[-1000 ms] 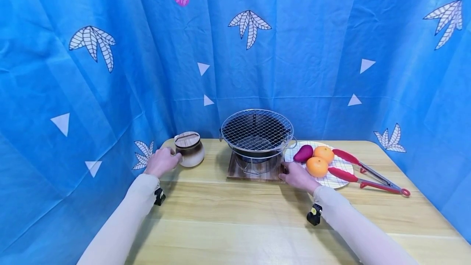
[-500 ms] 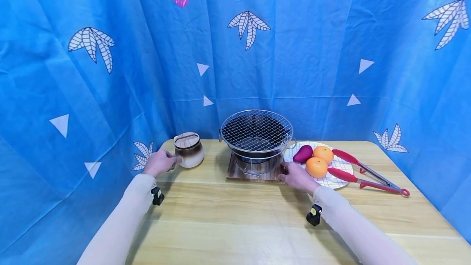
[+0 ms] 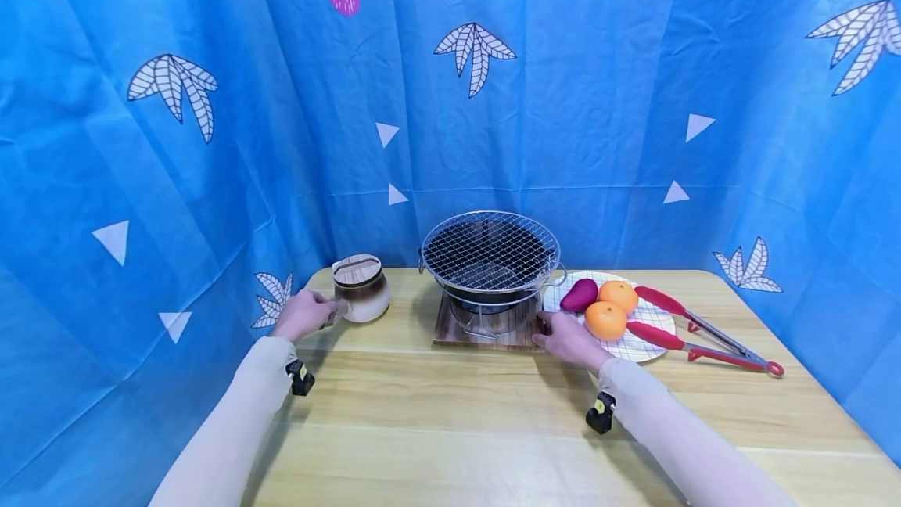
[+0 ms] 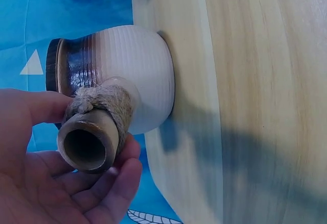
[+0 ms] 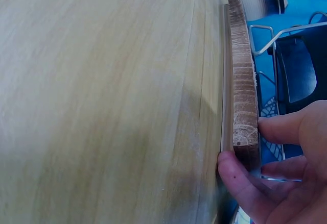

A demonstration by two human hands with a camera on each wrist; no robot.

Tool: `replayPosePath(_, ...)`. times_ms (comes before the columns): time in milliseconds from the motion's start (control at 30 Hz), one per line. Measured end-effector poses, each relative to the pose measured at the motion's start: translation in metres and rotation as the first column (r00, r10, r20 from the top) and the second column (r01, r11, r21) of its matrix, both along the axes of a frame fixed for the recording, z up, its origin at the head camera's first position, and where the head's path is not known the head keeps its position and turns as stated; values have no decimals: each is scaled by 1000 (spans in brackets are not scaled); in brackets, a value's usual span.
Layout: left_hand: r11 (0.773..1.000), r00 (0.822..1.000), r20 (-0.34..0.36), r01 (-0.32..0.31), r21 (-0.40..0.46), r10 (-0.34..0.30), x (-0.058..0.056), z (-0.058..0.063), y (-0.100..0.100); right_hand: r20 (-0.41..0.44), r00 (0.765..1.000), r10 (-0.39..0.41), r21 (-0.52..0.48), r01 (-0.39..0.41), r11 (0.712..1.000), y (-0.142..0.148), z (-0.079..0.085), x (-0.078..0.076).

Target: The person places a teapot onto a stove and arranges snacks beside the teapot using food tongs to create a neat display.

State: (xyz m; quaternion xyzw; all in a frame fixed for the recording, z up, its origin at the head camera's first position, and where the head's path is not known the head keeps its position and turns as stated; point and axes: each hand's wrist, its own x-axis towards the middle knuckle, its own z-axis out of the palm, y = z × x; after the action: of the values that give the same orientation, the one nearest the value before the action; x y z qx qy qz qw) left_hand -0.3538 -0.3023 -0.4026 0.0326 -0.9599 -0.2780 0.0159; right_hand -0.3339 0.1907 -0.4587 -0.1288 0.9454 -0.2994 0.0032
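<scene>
A lidded ceramic pot (image 3: 367,300), brown at the top and cream below, stands at the back left of the table. My left hand (image 3: 304,314) holds its hollow, rope-wrapped side handle (image 4: 97,122), thumb on one side and curled fingers on the other. At the centre, a round tabletop grill (image 3: 490,253) with a wire mesh stands on a dark wooden board (image 3: 450,330). My right hand (image 3: 568,337) pinches the board's right front corner, with the thumb on its upper face and a finger at the lower edge in the right wrist view.
Right of the grill, a white checked plate (image 3: 642,348) carries a purple piece of produce (image 3: 580,295) and two orange fruits (image 3: 605,321). Red-tipped tongs (image 3: 725,354) lie spread across the plate's rim and the table. A blue curtain (image 3: 584,100) encloses the table's back and sides.
My left hand has shifted slightly left, away from the pot's body, so more of the handle shows. My right hand stays at the board's corner.
</scene>
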Motion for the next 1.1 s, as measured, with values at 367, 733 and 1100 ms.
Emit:
replayPosePath(367,993,1000,11,-28,116,27,1,-4,-1,2,1000,6,-8,-6,1000,1,1,1)
replayPosePath(733,928,994,103,-10,373,-31,-2,-11,-4,12,1000,17,-18,-17,1000,1,1,2)
replayPosePath(1100,705,958,223,-32,708,-180,-13,-22,-14,-2,1000,24,-18,-24,1000,2,1,2)
